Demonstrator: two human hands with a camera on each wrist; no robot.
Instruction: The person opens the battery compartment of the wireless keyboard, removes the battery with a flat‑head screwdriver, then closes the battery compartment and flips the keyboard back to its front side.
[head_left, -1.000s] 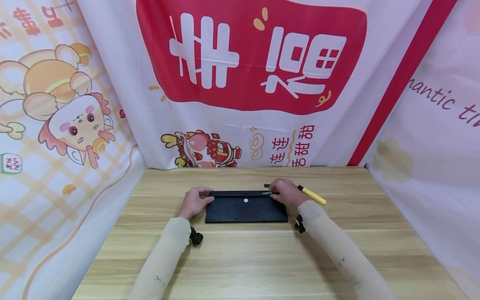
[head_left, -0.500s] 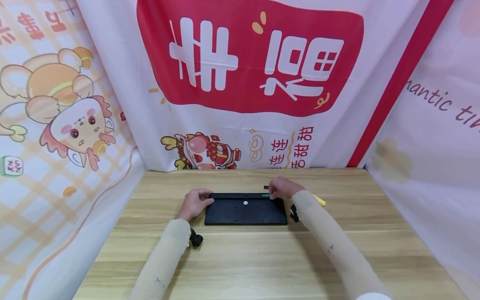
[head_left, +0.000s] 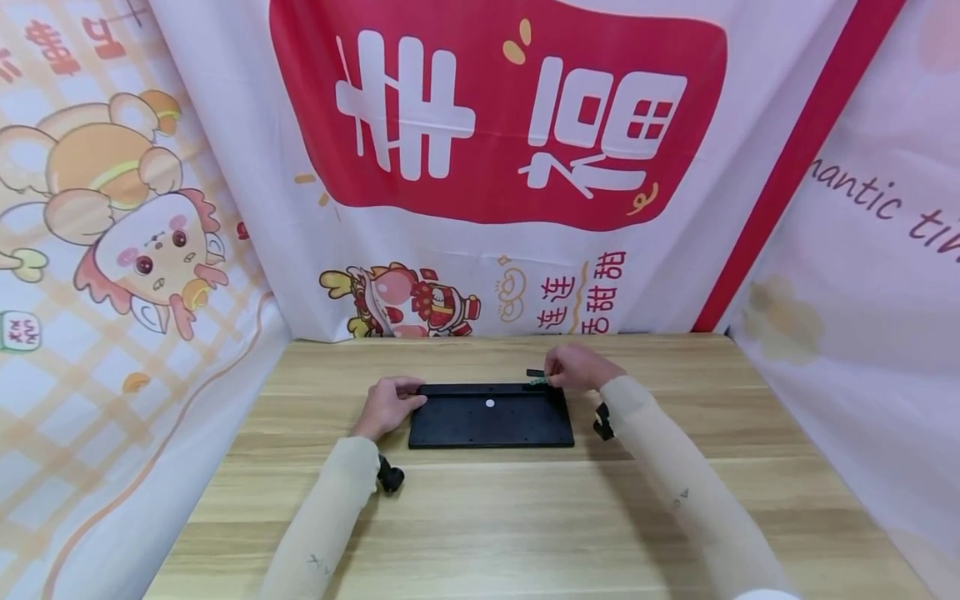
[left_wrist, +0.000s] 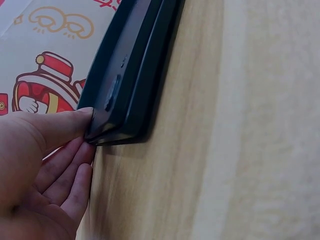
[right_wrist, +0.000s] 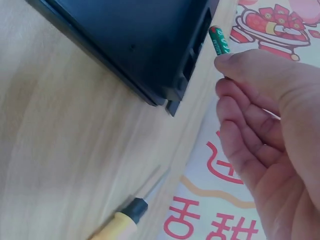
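A black keyboard (head_left: 491, 423) lies face down on the table, its raised ridge and battery slot along the far edge. My left hand (head_left: 386, 406) holds its far left corner; in the left wrist view the thumb presses on top of the keyboard (left_wrist: 137, 85), with the other fingers at its edge. My right hand (head_left: 577, 368) is above the far right corner. Between thumb and forefinger it pinches a green battery (right_wrist: 219, 41), clear of the slot in the right wrist view. A small black cover (head_left: 535, 372) lies just behind the keyboard.
A screwdriver (right_wrist: 125, 216) with a yellow and black handle lies on the wooden table (head_left: 495, 525), right of the keyboard; in the head view my right arm hides it. Printed cloth (head_left: 502, 167) hangs behind the table and at both sides.
My right hand has lifted the green battery up out of the keyboard's slot. My left hand stays at the left corner. The screwdriver has become hidden behind my right arm.
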